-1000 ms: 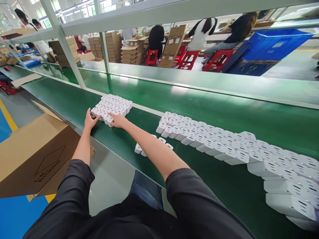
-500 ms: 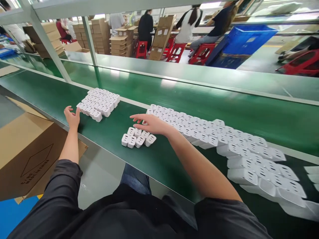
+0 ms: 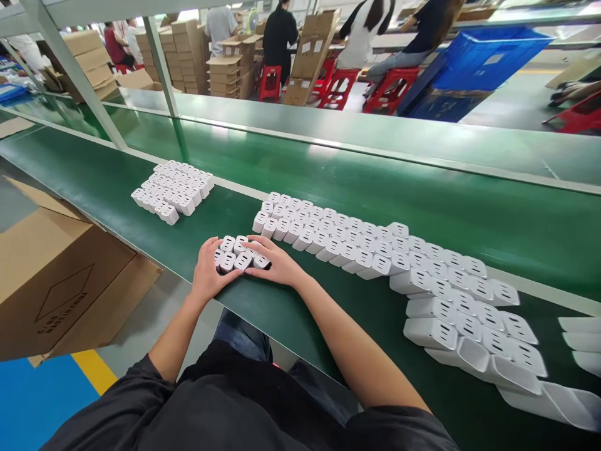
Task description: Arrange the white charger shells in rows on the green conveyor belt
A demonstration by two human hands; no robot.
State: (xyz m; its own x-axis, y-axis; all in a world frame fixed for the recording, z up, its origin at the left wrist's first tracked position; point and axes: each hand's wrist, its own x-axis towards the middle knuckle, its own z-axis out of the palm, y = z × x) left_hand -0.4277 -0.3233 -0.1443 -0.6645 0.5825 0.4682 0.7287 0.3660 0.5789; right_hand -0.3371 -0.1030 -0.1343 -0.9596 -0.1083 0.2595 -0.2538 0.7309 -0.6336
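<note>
Between my two hands is a small cluster of white charger housings [image 3: 243, 260], standing with their slotted ends up on the green belt [image 3: 291, 313]. My left hand [image 3: 205, 274] curves around the cluster's left side, thumb along the near edge. On the right side, my right hand [image 3: 278, 262] cups it, fingers over the far edge, partly covering some housings. The two thumbs nearly meet in front. Just beyond my right hand runs a long block of similar housings [image 3: 338, 233]. A separate packed group [image 3: 176, 186] stands farther left.
Hollow white shells [image 3: 511, 369] lie on their sides at the near right. An open cardboard box [image 3: 70, 282] stands on the left, below the belt's edge. Metal posts [image 3: 162, 69] rise behind the belt. Across the way, people sit on red stools [image 3: 339, 88] near a blue bin [image 3: 488, 59].
My left hand has left the far-left group and come right to the small cluster. My right hand has lowered onto the cluster's other side. Both hands now close around it.
</note>
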